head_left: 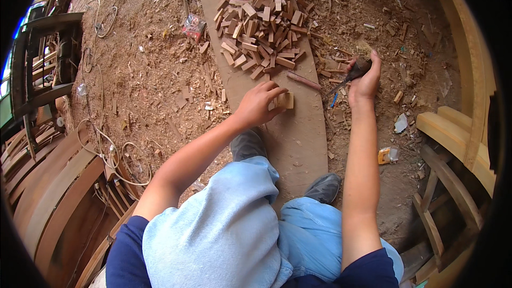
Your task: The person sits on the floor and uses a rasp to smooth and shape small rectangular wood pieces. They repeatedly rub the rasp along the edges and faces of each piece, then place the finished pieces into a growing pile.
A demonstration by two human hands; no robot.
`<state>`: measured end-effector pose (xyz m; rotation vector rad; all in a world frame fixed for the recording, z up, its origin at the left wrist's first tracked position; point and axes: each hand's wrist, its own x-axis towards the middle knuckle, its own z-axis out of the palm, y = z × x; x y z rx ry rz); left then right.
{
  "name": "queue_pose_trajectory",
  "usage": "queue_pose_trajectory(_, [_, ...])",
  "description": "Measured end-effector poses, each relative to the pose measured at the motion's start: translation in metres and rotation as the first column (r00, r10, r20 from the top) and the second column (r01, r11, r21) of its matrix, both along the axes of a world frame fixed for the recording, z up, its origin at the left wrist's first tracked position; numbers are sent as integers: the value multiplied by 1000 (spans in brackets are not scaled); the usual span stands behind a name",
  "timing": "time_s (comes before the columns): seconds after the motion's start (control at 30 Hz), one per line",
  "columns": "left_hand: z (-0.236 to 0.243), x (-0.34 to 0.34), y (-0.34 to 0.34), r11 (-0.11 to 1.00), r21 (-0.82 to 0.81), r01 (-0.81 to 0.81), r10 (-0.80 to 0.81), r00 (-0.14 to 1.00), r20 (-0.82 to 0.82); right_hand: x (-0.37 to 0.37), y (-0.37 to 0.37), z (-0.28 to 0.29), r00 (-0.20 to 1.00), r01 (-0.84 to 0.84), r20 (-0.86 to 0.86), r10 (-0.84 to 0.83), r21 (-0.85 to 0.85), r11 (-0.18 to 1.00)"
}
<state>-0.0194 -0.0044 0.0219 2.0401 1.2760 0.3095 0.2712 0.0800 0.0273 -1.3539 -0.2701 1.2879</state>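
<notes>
My left hand (264, 101) grips a small pale wooden block (286, 101) on the brown board (298, 149) between my feet, its fingers curled over the block. My right hand (366, 79) is raised to the right of the board, closed on a dark-handled tool (358, 70) with a narrow dark blade pointing down-left. A reddish-brown wooden rod (302, 80) lies diagonally on the board between my hands. Beyond them, a heap of small cut wooden blocks (258, 21) covers the far part of the board.
Wood shavings and scraps (144, 69) cover the ground, with a red packet (193, 28), loose cables (106, 149) at left and a blue stick (335, 100) at right. Curved wooden frames (53, 192) line the left; pale timber pieces (448, 133) and frames stand at right.
</notes>
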Motion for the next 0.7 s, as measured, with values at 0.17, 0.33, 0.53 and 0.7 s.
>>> queue_pose_trajectory(0.17, [1,-21,-5,977,143,-157,159,987,-4,8,-4,-15,996,-19,87,25,-69,997])
queue_pose_trajectory(0.33, [-8,-59,-4,894,151,-422,429,903,-20,12,-7,-21,972,-120,184,148,-152,981])
queue_pose_trajectory(0.53, [-6,-105,10,832,323,-451,493,868,-58,13,-3,-25,950,-98,275,145,-175,980])
queue_pose_trajectory(0.7, [-9,-108,12,853,273,-444,479,874,-79,18,-2,-28,950,-143,250,187,-182,973])
